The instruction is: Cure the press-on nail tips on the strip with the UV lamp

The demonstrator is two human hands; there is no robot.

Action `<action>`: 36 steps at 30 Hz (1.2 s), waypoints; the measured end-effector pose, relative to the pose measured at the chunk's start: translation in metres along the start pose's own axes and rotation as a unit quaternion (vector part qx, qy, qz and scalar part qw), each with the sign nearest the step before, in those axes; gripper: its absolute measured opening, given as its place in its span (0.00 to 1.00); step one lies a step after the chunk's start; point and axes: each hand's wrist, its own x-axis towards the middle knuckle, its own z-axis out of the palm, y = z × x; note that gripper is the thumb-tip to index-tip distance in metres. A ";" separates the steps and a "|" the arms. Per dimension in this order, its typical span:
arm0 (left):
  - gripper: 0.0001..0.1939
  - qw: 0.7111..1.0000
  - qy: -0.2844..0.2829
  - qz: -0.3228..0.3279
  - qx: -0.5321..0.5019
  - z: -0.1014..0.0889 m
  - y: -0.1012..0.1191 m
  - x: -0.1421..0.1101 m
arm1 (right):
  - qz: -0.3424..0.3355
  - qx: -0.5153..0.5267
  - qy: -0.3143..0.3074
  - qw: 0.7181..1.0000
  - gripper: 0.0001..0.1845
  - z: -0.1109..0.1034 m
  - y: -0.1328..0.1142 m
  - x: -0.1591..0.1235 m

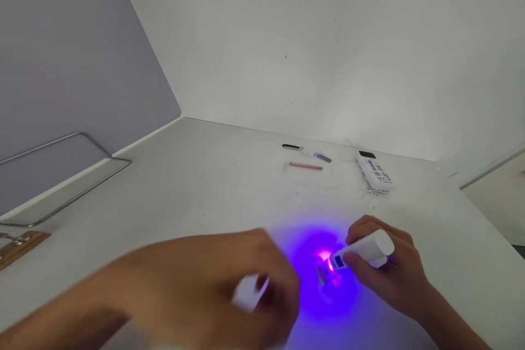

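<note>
My right hand is wrapped round a white handheld UV lamp, its lit end tilted down and left. Purple light falls on a small object on the table just beyond the lamp's tip; glare hides what it is. Nearer the camera, my left hand is smeared by motion, left of the glow. Its fingers are curled in towards the thumb, and a pale patch shows through the loop they form. Whatever they may pinch is hidden.
On the white table lie a black-handled tool, a blue-grey piece and a pink pen-like stick. A white printed device with a cable sits back right. At left are a bent metal rod and a wooden clipboard.
</note>
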 end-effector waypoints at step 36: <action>0.16 0.965 0.108 0.033 0.237 0.038 -0.039 0.050 | -0.019 -0.038 -0.031 0.999 0.05 -0.005 -0.004 0.004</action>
